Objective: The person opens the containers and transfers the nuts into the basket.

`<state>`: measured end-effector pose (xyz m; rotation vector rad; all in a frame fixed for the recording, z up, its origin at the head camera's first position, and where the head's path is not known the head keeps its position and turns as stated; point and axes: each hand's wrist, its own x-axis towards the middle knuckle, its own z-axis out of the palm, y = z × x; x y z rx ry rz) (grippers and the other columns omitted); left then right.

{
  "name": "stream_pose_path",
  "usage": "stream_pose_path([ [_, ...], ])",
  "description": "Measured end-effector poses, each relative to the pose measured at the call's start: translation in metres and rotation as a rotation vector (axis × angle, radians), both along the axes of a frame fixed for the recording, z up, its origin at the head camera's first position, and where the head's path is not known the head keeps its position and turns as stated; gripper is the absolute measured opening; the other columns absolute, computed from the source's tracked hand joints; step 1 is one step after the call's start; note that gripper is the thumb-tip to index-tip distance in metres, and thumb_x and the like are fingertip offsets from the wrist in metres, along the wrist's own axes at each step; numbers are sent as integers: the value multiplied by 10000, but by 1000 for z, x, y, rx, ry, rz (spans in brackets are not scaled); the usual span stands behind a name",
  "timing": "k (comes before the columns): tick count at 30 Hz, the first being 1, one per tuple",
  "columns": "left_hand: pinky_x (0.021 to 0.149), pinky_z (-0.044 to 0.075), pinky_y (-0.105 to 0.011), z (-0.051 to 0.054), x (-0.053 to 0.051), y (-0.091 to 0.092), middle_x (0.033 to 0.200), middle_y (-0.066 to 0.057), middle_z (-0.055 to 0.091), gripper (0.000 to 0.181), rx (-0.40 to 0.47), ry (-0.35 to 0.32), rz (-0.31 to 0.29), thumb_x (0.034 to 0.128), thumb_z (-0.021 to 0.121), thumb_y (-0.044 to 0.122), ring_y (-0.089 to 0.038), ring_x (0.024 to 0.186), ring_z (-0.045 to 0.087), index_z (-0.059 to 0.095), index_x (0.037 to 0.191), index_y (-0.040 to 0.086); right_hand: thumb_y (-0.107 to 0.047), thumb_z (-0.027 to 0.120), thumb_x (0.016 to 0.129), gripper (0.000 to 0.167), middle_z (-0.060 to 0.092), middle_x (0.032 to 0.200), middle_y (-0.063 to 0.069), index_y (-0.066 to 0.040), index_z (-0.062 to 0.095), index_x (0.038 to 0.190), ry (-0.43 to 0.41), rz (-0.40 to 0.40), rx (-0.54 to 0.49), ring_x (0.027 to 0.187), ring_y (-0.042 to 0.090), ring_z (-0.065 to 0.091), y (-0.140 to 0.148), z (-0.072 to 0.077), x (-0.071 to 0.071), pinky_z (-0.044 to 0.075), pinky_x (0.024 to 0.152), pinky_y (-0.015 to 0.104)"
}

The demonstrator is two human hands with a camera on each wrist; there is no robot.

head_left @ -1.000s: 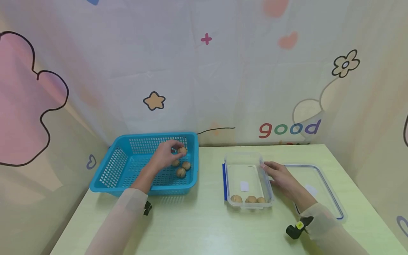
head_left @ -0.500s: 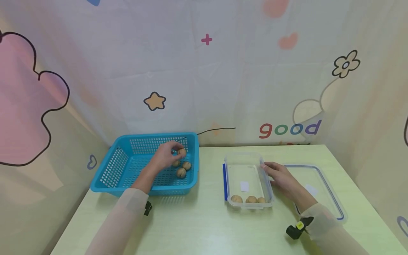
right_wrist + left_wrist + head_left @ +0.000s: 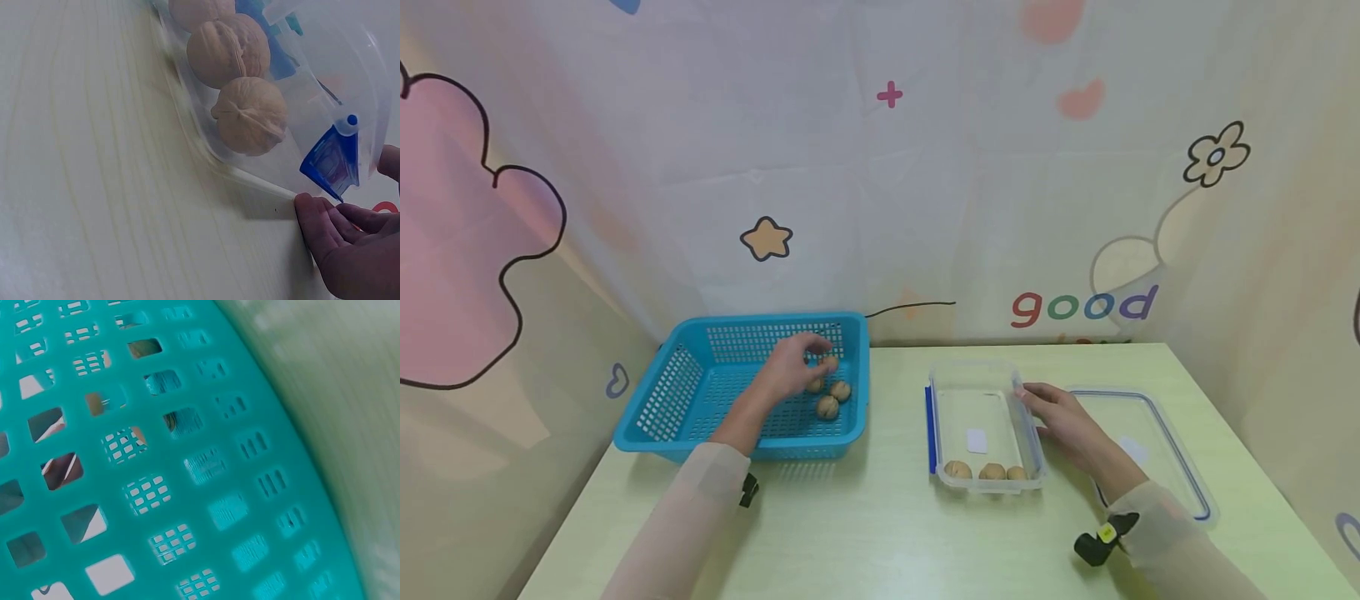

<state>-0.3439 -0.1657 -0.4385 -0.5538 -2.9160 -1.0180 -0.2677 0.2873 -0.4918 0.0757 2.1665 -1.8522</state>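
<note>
Inside the blue basket (image 3: 850, 429), my left hand (image 3: 788, 367) has its thumb and fingers curled around a walnut (image 3: 831, 364). Close below lie loose walnuts (image 3: 827, 407) on the basket floor. In the left wrist view the basket's slotted wall (image 3: 206, 487) hides most of this hand. My right hand (image 3: 1063, 421) grips the right side of a clear plastic box (image 3: 988, 486), thumb at the rim. Three walnuts (image 3: 252, 115) sit along the box's near end. The right wrist view shows the fingers beside a blue latch (image 3: 334, 159).
A clear lid (image 3: 1172, 442) with a blue seal lies on the table right of the box, partly behind my right hand. Another blue latch (image 3: 931, 429) hangs at the box's left side. A printed curtain (image 3: 887, 208) rises behind the pale table (image 3: 880, 533).
The walnut at my left fingertips sits slightly lower against the fingers than before. My right hand and the box stay in place; the head view shifts very slightly.
</note>
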Motion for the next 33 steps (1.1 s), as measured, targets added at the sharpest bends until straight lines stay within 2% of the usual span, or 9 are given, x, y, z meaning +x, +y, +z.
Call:
stream_pose_path([
  [5,1078,510,-513,2,0,1,1418,-132,628,465,48,8,18,1017,751,232,-345,1326,578,627,1429,55,-452,537,1112,787,231,1694,280,54,240,1637,-9,2,10,1565,454,233,0,1,1,251,1237,635],
  [10,1080,517,-513,14,6,11,1402,-121,635,471,76,56,-10,1009,762,241,-352,1323,594,634,1420,51,-450,542,1111,783,231,1700,269,40,241,1642,-17,-2,19,1570,449,229,0,1,1,253,1238,627],
  [14,1066,529,-503,29,16,29,1379,-124,644,479,70,115,-73,994,782,242,-345,1296,610,645,1406,41,-450,548,1109,780,233,1704,256,26,244,1646,-25,-9,24,1575,439,226,1,0,1,253,1242,619],
  [19,1038,547,-475,42,30,55,1355,-115,655,459,62,182,-165,983,795,233,-319,1259,623,660,1384,54,-439,537,1115,778,224,1702,271,40,230,1647,-23,-9,18,1572,452,222,1,-1,1,247,1240,628],
  [26,996,576,-416,49,54,86,1346,-51,656,481,25,230,-234,962,821,259,-259,1220,633,660,1389,108,-416,526,1123,760,227,1699,275,48,225,1645,-23,-6,6,1573,453,218,0,-1,1,238,1242,633],
  [33,1009,569,-373,51,70,108,1348,-57,664,495,-1,243,-340,959,824,243,-234,1232,633,654,1399,94,-451,538,1112,793,223,1703,272,42,225,1648,-21,-4,10,1573,449,219,1,-1,0,237,1242,633],
])
